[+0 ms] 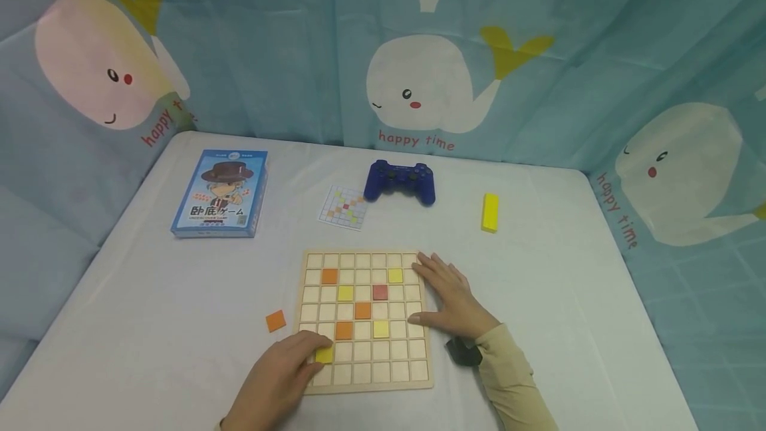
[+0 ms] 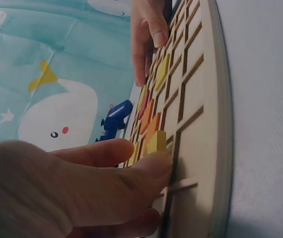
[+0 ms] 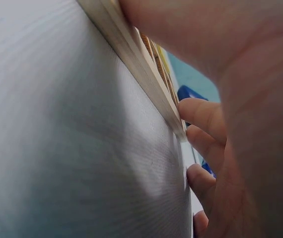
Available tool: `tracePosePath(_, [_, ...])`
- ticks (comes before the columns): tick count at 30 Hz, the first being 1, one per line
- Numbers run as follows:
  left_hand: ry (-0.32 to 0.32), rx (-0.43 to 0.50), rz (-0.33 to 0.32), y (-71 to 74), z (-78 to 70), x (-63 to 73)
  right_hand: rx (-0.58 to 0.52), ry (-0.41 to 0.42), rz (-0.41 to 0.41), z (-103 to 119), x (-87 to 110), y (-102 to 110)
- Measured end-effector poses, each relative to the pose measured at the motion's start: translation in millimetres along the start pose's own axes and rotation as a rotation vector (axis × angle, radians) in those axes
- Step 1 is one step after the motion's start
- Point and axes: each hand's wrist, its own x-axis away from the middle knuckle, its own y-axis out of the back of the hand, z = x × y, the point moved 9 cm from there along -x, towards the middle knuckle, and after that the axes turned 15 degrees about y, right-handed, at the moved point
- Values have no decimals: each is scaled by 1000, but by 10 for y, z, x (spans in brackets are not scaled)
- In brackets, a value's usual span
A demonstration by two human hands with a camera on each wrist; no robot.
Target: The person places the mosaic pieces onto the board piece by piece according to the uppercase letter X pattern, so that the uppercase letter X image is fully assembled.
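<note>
A wooden grid board (image 1: 399, 372) lies flat on the white table, with several orange and yellow square tiles and one red tile (image 1: 380, 292) in its cells. At the board's lower left, my left hand (image 1: 276, 372) pinches a yellow tile (image 2: 156, 142) between thumb and fingers, right over a cell. My right hand (image 1: 453, 299) rests along the board's right edge, thumb and fingers spread on the rim. In the right wrist view those fingertips sit by the board's side (image 3: 146, 74). A loose orange tile (image 1: 275, 320) lies on the table left of the board.
Behind the board lie a small card with a coloured grid pattern (image 1: 343, 207) and a blue game controller (image 1: 399, 181). A blue game box (image 1: 221, 193) stands at the back left, and a yellow block (image 1: 490, 212) at the back right. Whale-print curtains surround the table.
</note>
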Motion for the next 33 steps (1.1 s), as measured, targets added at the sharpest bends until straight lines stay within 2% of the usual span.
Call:
tracePosePath(15, [-4,34,-12,-34,50,-23,-10,-3,1,-21,6,-9])
tracePosePath(20, [-47,51,-29,-32,28,-11,-14,4,-5,-12,6,-4])
tracePosePath(27, [-134,65,-109,28,-24,8,-12,0,0,-28,10,-9])
tracePosePath(33, [-169,72,-139,55,-44,14,-19,1,-2,-32,10,-7])
